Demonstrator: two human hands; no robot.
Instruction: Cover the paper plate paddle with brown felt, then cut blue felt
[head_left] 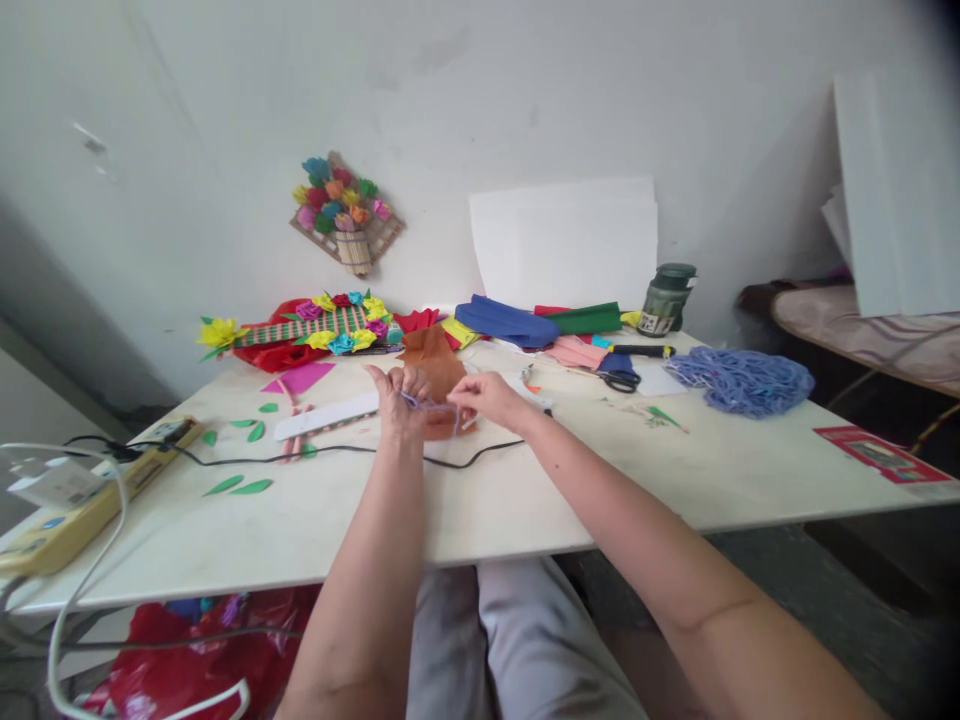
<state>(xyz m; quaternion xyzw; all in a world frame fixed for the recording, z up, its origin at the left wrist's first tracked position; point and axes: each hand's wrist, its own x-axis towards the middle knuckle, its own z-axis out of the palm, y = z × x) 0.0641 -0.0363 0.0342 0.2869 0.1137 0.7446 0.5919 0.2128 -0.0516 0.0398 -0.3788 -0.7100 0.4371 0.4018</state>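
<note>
Our left fingers (411,382) clasp the purple yarn (435,406), our right fingers (463,392) pinch it too, the line stretching between them, brown paper (433,358) just behind! Best we draw it gently, evenly taut, so it doesn't slip.

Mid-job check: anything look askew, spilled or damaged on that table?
The black cable looks out of place: it trails from near the power strip across the tabletop, under the left forearm, where it might snag. Nothing visible looks spilled or damaged.
</note>
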